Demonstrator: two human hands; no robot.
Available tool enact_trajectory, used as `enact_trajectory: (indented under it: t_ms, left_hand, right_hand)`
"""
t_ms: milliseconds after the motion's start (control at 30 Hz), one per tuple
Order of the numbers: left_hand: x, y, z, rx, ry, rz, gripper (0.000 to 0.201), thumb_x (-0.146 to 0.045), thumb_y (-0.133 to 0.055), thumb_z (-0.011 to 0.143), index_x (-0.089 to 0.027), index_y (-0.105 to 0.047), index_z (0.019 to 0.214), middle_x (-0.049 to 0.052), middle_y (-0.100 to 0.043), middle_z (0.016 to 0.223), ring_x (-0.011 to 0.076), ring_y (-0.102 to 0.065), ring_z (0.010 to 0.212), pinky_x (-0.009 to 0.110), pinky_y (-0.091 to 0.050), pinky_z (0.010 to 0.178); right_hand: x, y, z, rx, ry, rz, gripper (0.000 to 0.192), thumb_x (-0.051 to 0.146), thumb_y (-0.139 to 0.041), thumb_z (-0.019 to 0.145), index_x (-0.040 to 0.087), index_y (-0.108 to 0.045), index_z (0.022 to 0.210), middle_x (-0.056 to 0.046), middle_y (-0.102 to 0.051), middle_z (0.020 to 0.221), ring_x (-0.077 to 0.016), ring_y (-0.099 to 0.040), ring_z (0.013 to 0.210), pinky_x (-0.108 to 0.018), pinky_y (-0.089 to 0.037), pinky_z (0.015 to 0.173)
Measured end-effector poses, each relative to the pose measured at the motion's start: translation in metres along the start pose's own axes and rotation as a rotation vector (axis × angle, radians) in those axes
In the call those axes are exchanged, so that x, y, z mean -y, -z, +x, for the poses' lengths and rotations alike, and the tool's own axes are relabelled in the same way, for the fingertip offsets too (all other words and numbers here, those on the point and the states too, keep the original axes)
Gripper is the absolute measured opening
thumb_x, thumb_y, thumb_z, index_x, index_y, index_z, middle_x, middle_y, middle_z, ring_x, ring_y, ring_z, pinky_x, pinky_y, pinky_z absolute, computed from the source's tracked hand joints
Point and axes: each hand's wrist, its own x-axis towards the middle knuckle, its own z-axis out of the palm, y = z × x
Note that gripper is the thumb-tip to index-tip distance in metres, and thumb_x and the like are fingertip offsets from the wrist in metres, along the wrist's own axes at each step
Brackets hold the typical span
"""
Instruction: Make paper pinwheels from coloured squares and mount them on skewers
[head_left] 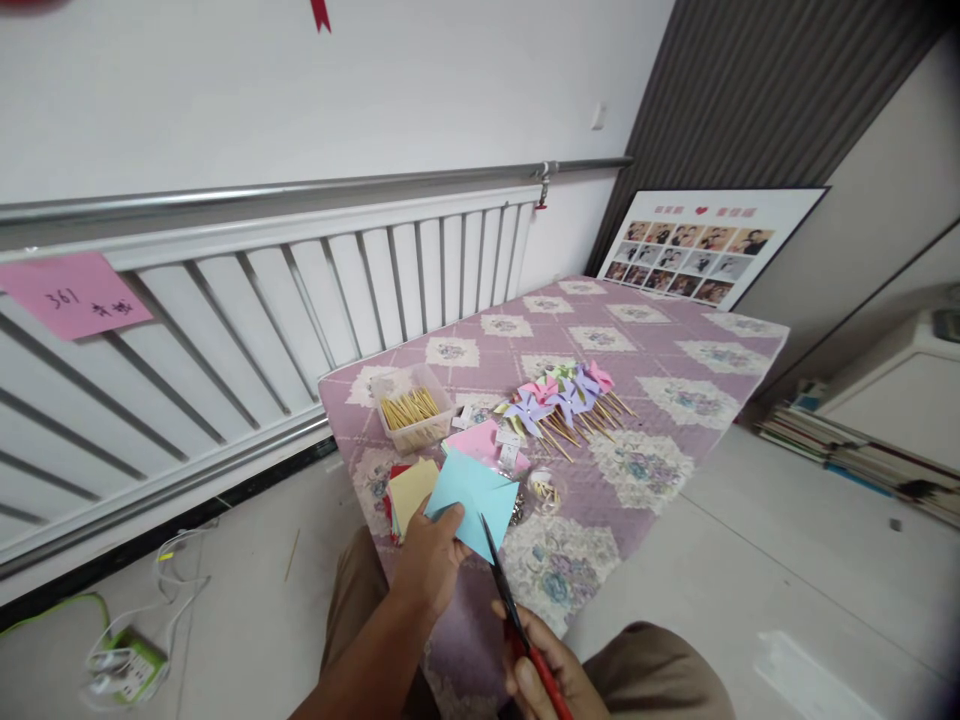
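Note:
My left hand (435, 555) pinches the near-left edge of a square light-blue sheet of paper (469, 490), thumb on top. A slit shows near the sheet's right corner. In my right hand (544, 655) is a pair of scissors (502, 580) with red handles and dark blades. The blades point up at the sheet's near edge, and the tip lies over the blue paper. Whether the blades are spread is hard to see. A stack of coloured paper squares (412, 490), cream on top, lies left of the sheet. Pink paper (474, 440) shows behind it.
On the patterned tablecloth (570, 565) stand a clear box of thin sticks (409, 410) and a small round container (545, 492) with small pale pieces. Several finished paper pinwheels (562, 395) on sticks lie farther right. A white radiator (420, 270) runs along the wall behind.

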Motion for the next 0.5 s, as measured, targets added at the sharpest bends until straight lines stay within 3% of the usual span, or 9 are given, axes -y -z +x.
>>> enact_trajectory:
  t_ms: [267,500]
  left_hand:
    - [0.002,0.002,0.000,0.000,-0.006,0.027,0.044,-0.023,-0.071,0.068,-0.022,-0.056,0.108,-0.001,-0.065,0.082,0.0142,-0.060,0.065,0.025,-0.050,0.058]
    - [0.002,0.001,-0.002,0.002,-0.015,0.043,0.046,-0.023,-0.070,0.068,-0.024,-0.055,0.111,-0.001,-0.064,0.082,0.0147,-0.059,0.065,0.026,-0.050,0.057]
  right_hand:
    - [-0.011,0.001,0.004,0.010,-0.068,0.086,0.073,0.066,-0.060,0.075,0.018,-0.050,0.130,0.001,-0.054,0.065,-0.0035,-0.030,0.041,-0.016,-0.020,0.038]
    - [-0.021,0.005,0.006,0.009,-0.085,0.112,0.075,0.064,-0.062,0.074,0.016,-0.050,0.131,0.001,-0.055,0.063,-0.0029,-0.031,0.038,-0.016,-0.021,0.035]
